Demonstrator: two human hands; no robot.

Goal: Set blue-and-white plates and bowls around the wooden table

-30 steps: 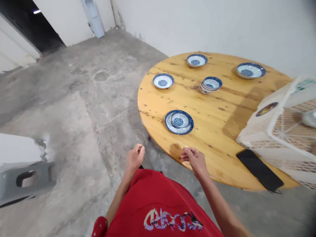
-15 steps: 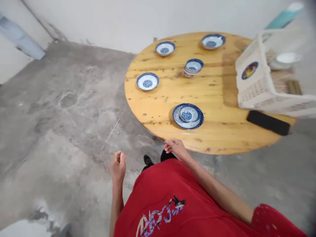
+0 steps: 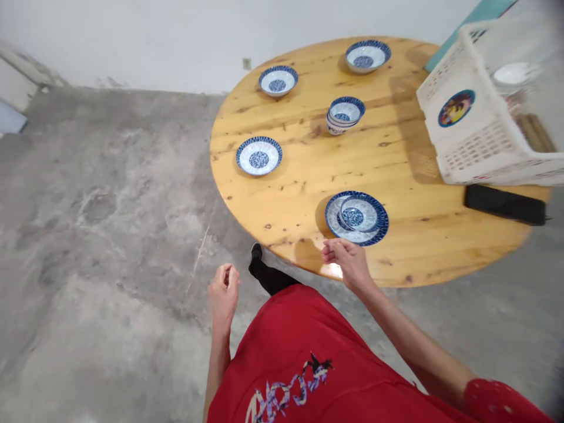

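Note:
My left hand (image 3: 224,296) hangs over the floor left of the table, its fingers curled in and nothing seen in them. My right hand (image 3: 350,264) is above the table's near edge, fingers bent together, with no object visible in its grasp. Just beyond it lies a blue-and-white plate (image 3: 373,236) with a small bowl (image 3: 358,212) on it. A stack of matching bowls (image 3: 346,115) stands near the table's middle. Around it are a plate (image 3: 259,156) at the left, a dish (image 3: 278,81) at the back left and another dish (image 3: 368,57) at the back.
The oval wooden table (image 3: 304,158) stands close to a white wall. On its right side sits a white plastic basket (image 3: 480,138) holding a white dish and other items. A black phone-like slab (image 3: 504,204) lies in front of the basket. Grey concrete floor (image 3: 132,235) spreads leftward.
The view has shifted, and the table sits nearer. My right hand has moved rightward and forward over the table edge, closer to the plate with the bowl. My left hand stays curled.

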